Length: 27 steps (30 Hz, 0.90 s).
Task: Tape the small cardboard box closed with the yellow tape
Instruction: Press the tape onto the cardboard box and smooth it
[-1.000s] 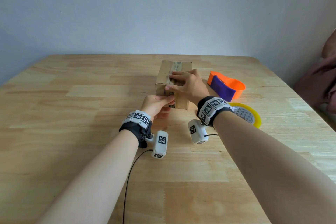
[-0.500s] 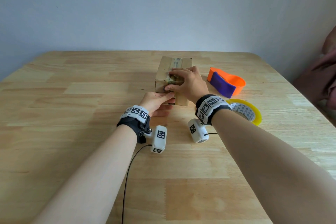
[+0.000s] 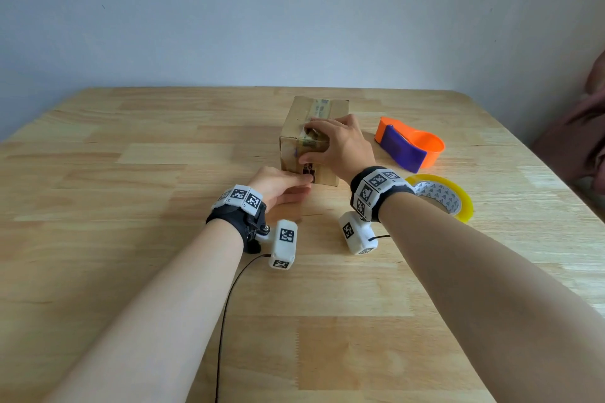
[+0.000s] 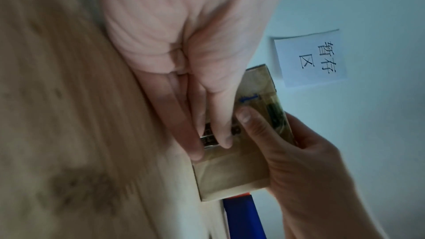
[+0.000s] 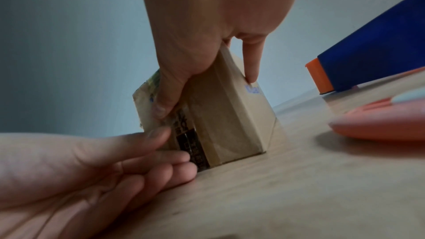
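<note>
While set at frame centre on the desk (image 3: 131, 239), cardboard box (image 3: 296, 121) clasped over its top by the right hand (image 3: 340, 147), grip wrapped around it. Left hand (image 3: 278, 185) flat-fingered, pressing the near face. Yellow tape roll (image 3: 458, 196) lying right of centre, apart.

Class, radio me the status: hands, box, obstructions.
Right hand grips box from above. Left hand fingers press its near face. Nothing obstructing.
</note>
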Tool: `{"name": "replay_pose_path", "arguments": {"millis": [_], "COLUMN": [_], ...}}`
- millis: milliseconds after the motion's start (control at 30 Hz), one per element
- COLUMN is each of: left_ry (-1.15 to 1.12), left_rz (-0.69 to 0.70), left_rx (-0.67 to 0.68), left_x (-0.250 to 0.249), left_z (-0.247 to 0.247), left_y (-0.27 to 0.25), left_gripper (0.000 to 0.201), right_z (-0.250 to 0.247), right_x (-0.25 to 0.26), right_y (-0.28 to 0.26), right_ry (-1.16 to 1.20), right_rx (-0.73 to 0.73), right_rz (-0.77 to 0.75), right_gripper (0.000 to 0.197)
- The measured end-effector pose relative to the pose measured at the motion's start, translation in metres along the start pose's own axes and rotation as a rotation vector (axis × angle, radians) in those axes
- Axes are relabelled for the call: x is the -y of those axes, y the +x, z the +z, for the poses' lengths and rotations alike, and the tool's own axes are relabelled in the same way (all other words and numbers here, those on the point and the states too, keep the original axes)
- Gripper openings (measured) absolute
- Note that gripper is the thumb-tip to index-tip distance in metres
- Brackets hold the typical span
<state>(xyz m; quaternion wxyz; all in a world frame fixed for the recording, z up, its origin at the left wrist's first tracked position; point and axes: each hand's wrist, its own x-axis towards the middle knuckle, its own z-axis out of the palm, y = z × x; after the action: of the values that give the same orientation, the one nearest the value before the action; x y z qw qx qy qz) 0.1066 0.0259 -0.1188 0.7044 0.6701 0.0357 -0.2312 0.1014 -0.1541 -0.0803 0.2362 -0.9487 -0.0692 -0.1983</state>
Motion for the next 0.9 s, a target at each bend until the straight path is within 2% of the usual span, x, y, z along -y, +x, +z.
{"name": "replay_pose_path", "arguments": {"millis": [200,367,566,633,766,833,900], "left_ry": [-0.008,-0.053,-0.042,-0.039,-0.051,-0.053,-0.052], "left_rz": [0.017,-0.005,-0.004,-0.004,-0.018,-0.021,-0.012], "left_rx": [0.015,0.023,0.027,0.025,0.013,0.010,0.007], "left_x": [0.000,-0.001,-0.001,-0.001,-0.002,-0.002,-0.001], "left_z": [0.000,-0.003,-0.003,-0.002,-0.002,-0.002,-0.002], "left_y": [0.000,0.001,0.001,0.001,0.000,-0.001,-0.001], "left_gripper": [0.023,0.023,0.024,0.022,0.024,0.025,0.025], "right_z": [-0.006,-0.003,-0.008,-0.010,-0.005,-0.003,-0.003], "right_x": [0.002,0.003,-0.003,-0.002,0.008,0.011,0.010], "right_y": [0.001,0.002,0.003,0.003,0.005,0.005,0.005], "right_ry": [-0.101,-0.038,-0.131,-0.121,-0.091,-0.115,-0.150], "right_rx": [0.079,0.014,0.155,0.150,0.060,0.050,0.100], "right_rz": [-0.024,-0.010,-0.062,-0.066,-0.022,-0.009,-0.019], "right_gripper": [0.080,0.064,0.094,0.090,0.066,0.066,0.074]}}
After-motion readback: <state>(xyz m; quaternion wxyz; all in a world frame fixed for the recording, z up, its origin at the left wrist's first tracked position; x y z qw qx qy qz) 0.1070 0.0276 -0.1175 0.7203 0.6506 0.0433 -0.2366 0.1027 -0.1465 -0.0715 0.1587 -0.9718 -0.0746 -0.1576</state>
